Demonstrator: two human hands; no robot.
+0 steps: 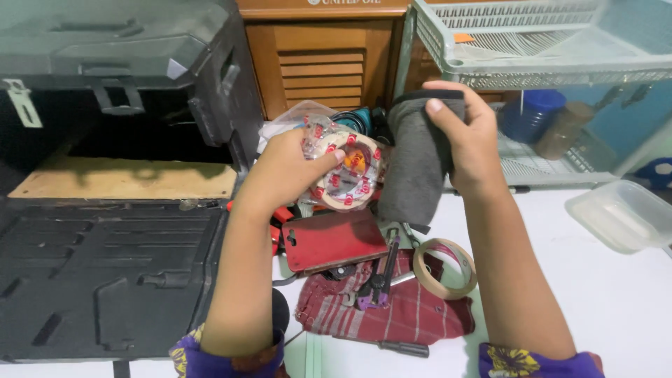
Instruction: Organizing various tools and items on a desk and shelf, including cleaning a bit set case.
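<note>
The left hand (290,168) gripped a roll of tape (348,170) printed with red and white marks and partly wrapped in clear plastic; its fingers (329,155) curled over the upper edge of the roll, with 1 fingertip near the orange core. The roll was held in the air above the worktop (616,308), just beside a grey fabric pouch (418,168). The right hand (470,140) held that pouch upright, the thumb pressed on its dark top rim and the remaining fingers wrapped behind it, so the pouch was pinched between thumb and fingers. Below both hands lay a flat red case (332,238), a plain beige tape ring (444,267), a purple-handled tool (378,283) and a red checked cloth (392,308), all close together on the white worktop. A screwdriver (402,347) lay at the near edge of the cloth. An open black toolbox (105,273) stood to the left, with its lid raised. A pale green wire rack (532,70) stood behind the right hand, and a clear plastic container (619,213) sat to the right, well apart from the hands.
</note>
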